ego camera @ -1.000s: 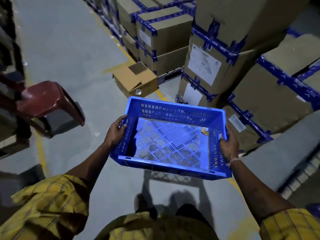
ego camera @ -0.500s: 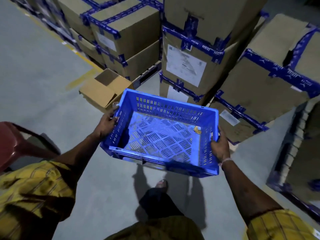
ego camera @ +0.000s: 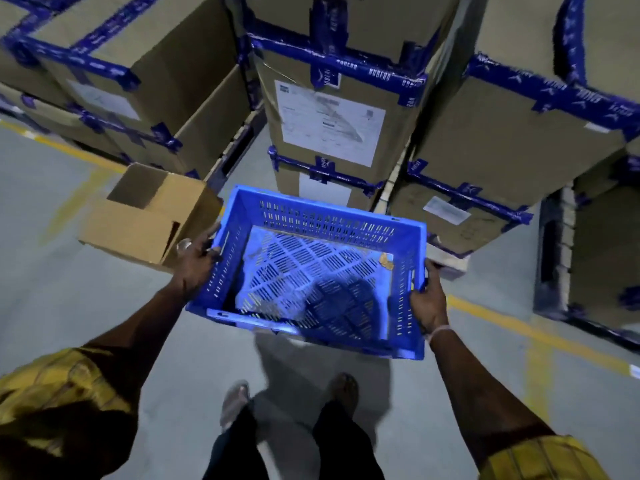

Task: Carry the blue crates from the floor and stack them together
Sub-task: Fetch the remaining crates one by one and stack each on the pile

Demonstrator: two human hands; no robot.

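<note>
The blue crate (ego camera: 311, 271) is held off the floor in front of the person, above their feet, its open top facing the camera. It is a perforated plastic crate with slotted walls and a lattice floor; a small tan scrap (ego camera: 386, 261) lies in the far right corner of its floor (what it is cannot be told). The left hand (ego camera: 195, 261) grips the crate's left rim, fingers curled over the edge, and the right hand (ego camera: 427, 299) grips the right rim the same way, with a pale band at the wrist. Both forearms come out of yellow checked sleeves (ego camera: 59, 393).

Just beside the left hand, an opened cardboard box (ego camera: 145, 216) sits on the grey concrete floor (ego camera: 69, 306), one flap folded in. Beyond the crate stand stacks of sealed cartons (ego camera: 329, 98) bound with blue printed tape, several bearing white paper labels. Yellow painted lines (ego camera: 526, 327) run across the floor to the right and to the far left.
</note>
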